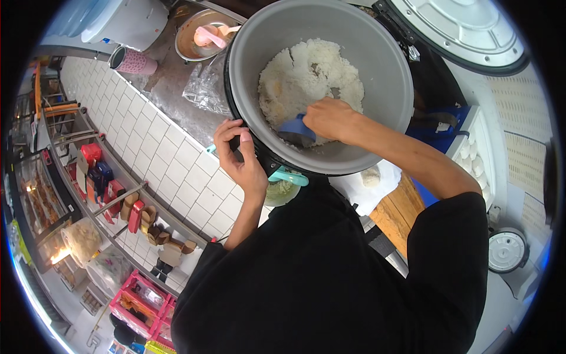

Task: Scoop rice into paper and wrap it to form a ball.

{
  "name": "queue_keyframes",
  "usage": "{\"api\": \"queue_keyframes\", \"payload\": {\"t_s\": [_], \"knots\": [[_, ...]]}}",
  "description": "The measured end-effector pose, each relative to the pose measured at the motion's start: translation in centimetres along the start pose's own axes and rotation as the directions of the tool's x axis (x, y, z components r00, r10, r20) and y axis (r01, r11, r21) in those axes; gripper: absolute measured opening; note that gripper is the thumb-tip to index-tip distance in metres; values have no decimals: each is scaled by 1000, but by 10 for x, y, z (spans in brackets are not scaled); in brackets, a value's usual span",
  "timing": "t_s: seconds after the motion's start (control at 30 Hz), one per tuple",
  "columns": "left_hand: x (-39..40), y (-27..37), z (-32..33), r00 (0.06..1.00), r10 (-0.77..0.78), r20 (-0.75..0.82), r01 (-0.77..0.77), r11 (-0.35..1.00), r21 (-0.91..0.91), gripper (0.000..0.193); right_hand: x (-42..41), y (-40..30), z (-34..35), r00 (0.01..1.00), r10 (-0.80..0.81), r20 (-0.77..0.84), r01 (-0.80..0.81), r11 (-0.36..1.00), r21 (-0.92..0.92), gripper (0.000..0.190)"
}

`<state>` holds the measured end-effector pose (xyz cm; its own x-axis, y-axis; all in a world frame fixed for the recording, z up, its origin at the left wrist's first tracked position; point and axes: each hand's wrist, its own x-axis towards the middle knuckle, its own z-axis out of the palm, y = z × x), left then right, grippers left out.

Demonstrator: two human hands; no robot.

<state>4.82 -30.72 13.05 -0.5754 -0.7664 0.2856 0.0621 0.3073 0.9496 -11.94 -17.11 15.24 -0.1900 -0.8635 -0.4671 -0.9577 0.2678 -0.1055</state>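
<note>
A large rice cooker's grey inner pot [380, 79] holds cooked white rice [318, 62], spread unevenly over its bottom. Inside the pot, my right hand [330, 118] grips a blue scoop [297, 130], whose bowl is down at the rice near the side closest to me. My left hand [239, 159] rests at the cooker's outer rim on the left, its fingers bent and apart; whether it grips the rim is not plain. The cooker's lid [464, 31] stands open at the upper right. Just below the pot, a turquoise handle [289, 177] lies over a bowl with pale green food [279, 193].
On the metal counter at left are a steel bowl [181, 44] with a pink ladle [211, 37], a clear plastic glove or bag [205, 90] and a pink patterned tumbler [137, 62]. A wooden board [393, 212], white cloth [380, 190] and egg tray [486, 190] are at right.
</note>
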Motion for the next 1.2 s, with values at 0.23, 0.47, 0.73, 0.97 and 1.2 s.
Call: {"api": "queue_keyframes", "payload": {"t_s": [0.23, 0.47, 0.73, 0.97, 1.2], "knots": [[-2, 2, -5, 1000, -2, -11, 2, 999, -33, 10, -10, 50, 3, 983, -74, 169, 18, 950, 311, 21], [1, 6, 1, 999, -36, 15, 36, 999, -1, 11, 2, 67, 10, 797, 102, -596, 86, 956, 279, 18], [-1, 9, -3, 987, 126, -96, -102, 968, 229, 13, -192, -27, 112, 60, 833, -551, 309, 509, 803, 5], [-77, 104, 62, 621, 724, 299, -566, 679, -467, 25, -219, -34, 448, -197, 975, -102, -722, -74, 688, 26], [-180, 88, 158, 40, 563, 825, -363, 778, -513, 17, -207, -30, 454, -262, 945, -197, -654, -24, 756, 9]]}}
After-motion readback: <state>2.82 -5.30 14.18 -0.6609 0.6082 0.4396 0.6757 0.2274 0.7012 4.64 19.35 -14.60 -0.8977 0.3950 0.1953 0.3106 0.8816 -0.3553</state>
